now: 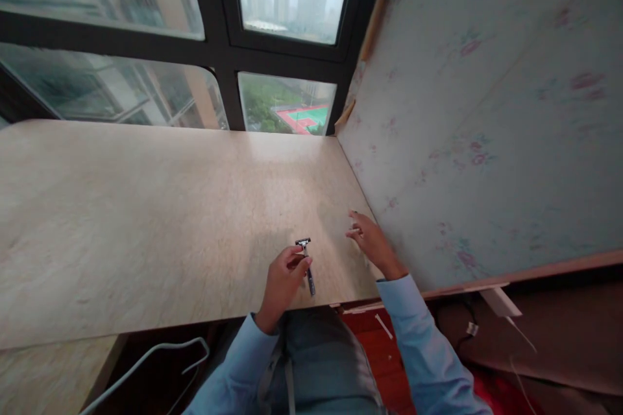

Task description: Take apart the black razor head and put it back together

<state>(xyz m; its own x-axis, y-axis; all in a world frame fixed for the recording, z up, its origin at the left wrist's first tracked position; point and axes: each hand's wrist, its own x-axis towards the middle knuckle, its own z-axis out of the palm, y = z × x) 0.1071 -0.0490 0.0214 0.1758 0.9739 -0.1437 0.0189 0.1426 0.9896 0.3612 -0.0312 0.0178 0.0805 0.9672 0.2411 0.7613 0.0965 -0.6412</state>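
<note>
My left hand [285, 284] pinches a safety razor [310, 280] between thumb and fingers, just above the near part of the pale stone-patterned ledge [160, 220]. The razor's head is at the top, pointing away from me, and its dark handle slants down toward the front edge. To the right, close to the wall, my right hand [372, 240] is curled with its thumb and fingertips facing left. A small pale glint shows at those fingertips; what they hold is too small to make out. The two hands are apart.
Dark-framed windows [221, 45] stand behind the ledge. A flower-patterned wall [487, 130] bounds its right side. Below the front edge are a white hanger-like bent rod [146, 356] at left, a reddish floor [374, 343], and a white box with a cable [501, 301] at right.
</note>
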